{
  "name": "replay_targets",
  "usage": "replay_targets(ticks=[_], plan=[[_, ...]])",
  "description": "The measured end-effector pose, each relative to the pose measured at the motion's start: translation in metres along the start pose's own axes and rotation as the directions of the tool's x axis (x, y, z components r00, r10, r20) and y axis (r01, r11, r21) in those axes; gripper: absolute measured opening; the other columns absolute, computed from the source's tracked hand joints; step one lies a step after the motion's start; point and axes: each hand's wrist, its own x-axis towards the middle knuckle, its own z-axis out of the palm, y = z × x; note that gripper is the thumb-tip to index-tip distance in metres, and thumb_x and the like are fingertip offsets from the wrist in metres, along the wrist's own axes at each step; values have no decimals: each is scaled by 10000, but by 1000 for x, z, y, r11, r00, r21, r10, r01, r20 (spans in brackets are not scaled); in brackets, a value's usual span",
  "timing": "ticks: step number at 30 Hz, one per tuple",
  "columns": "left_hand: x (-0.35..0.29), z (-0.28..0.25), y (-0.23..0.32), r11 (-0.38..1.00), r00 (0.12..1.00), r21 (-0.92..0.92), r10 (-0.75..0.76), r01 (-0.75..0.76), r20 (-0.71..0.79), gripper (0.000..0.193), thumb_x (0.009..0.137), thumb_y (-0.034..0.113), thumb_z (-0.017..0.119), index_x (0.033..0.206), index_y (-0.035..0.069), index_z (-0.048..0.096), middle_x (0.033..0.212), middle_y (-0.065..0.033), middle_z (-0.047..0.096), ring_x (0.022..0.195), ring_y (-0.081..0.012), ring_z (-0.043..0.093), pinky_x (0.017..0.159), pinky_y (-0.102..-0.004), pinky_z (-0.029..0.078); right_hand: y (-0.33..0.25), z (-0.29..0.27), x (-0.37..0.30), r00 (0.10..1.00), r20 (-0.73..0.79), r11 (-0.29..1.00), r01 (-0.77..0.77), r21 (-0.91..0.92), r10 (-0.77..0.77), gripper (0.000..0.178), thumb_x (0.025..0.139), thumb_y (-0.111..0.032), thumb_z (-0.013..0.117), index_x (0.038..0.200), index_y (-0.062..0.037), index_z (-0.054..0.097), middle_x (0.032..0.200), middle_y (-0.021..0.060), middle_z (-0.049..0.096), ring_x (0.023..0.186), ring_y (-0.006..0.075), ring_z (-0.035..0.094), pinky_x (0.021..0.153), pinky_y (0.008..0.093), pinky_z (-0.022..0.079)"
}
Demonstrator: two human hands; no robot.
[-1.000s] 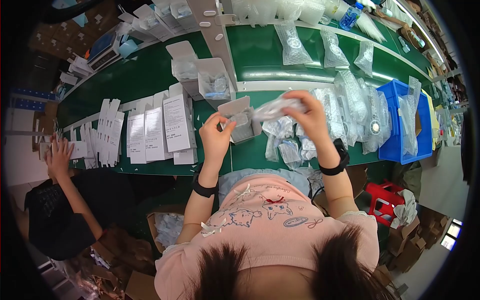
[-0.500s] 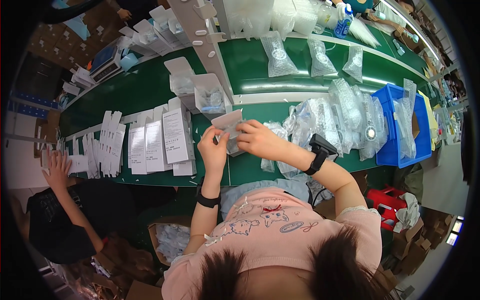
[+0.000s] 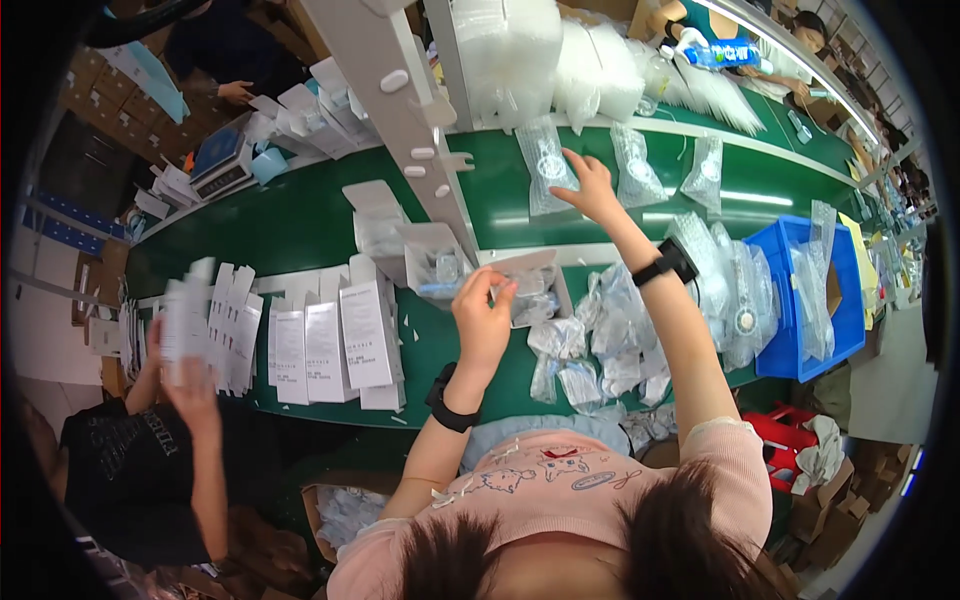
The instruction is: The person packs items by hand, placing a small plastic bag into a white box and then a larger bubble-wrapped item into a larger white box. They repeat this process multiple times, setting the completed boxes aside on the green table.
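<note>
My right hand (image 3: 592,190) reaches over the green belt with thumb and fingers spread. Its fingertips are at the right edge of a bubble-wrap pouch (image 3: 545,172) with a round white part inside; whether they touch is unclear. My left hand (image 3: 484,312) is curled, thumb near the index finger, at the left side of an open white box (image 3: 552,277). What its fingers pinch, if anything, cannot be made out. Clear plastic-bagged pieces lie inside that box. Another open white box (image 3: 412,262) with clear and blue contents stands left of it.
More bubble-wrap pouches (image 3: 638,172) lie along the belt. Bagged items (image 3: 610,320) pile on the bench beside a blue bin (image 3: 768,350). White printed boxes (image 3: 368,335) stand at left, where a co-worker's hands (image 3: 190,385) handle white cartons. A grey post (image 3: 385,90) rises ahead.
My right hand has left the box and moved forward to the pouch on the belt. The left hand stays by the box. At left, the co-worker has lifted white cartons.
</note>
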Motion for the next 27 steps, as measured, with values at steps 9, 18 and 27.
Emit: replay_targets(ticks=[9,18,27], plan=[[27,44,-6,999,999,8,-33,33,2,116,703,13,617,739,-17,512,867,-72,602,560,-137,448,517,-258,351,88,63,92,950,250,920,-78,-385,185,639,598,-305,735,1180,-313,473,1248,165,352,1125,441,339,873,620,322],[104,79,-5,1000,976,11,11,-9,-219,122,712,10,602,766,-16,496,739,-102,552,695,-262,535,661,-321,415,10,-28,-27,816,525,876,417,-241,-243,944,536,-283,778,1329,-185,276,1370,161,229,1276,361,183,977,456,305],[111,110,-8,994,928,-73,48,-81,-369,230,726,10,586,943,8,513,1178,-169,455,1004,-289,496,815,-317,393,33,56,54,978,123,818,69,571,-168,751,592,-148,750,1244,-38,394,1112,153,541,973,254,559,832,340,445]])
